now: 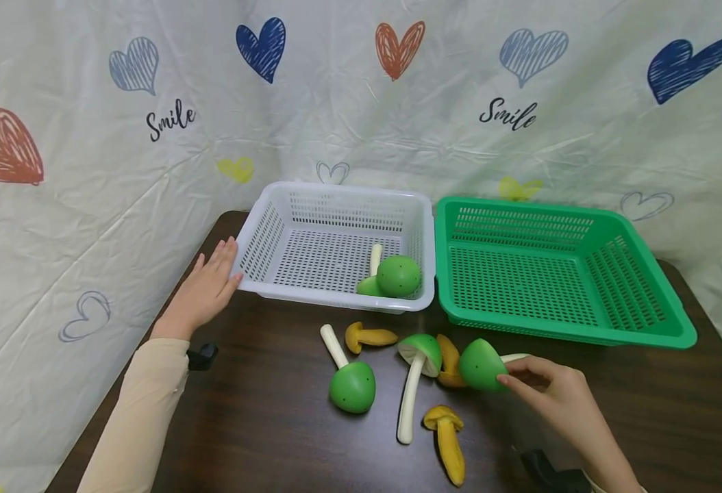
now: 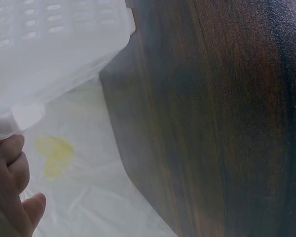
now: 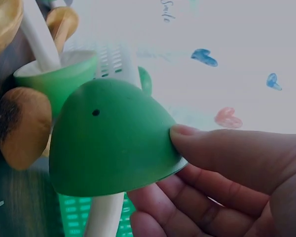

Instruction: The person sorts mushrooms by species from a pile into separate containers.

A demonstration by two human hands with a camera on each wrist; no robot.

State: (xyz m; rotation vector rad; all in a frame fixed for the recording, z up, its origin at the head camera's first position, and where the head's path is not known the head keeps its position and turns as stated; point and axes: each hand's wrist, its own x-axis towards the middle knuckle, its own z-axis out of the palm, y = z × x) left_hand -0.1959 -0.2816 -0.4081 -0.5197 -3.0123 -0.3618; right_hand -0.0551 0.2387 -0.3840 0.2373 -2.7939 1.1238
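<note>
My right hand pinches the edge of a green-capped toy mushroom between thumb and fingers. In the right wrist view its cap fills the middle, with the white stem below. My left hand rests with extended fingers against the left rim of the white basket; the left wrist view shows its fingers at the basket's edge. Inside that basket, at its right, lie green mushrooms. Two more green mushrooms and several yellow-brown mushrooms lie on the table.
A green basket stands right of the white one, their rims side by side. Both sit at the back of the dark wooden table. Behind hangs a white cloth printed with hearts.
</note>
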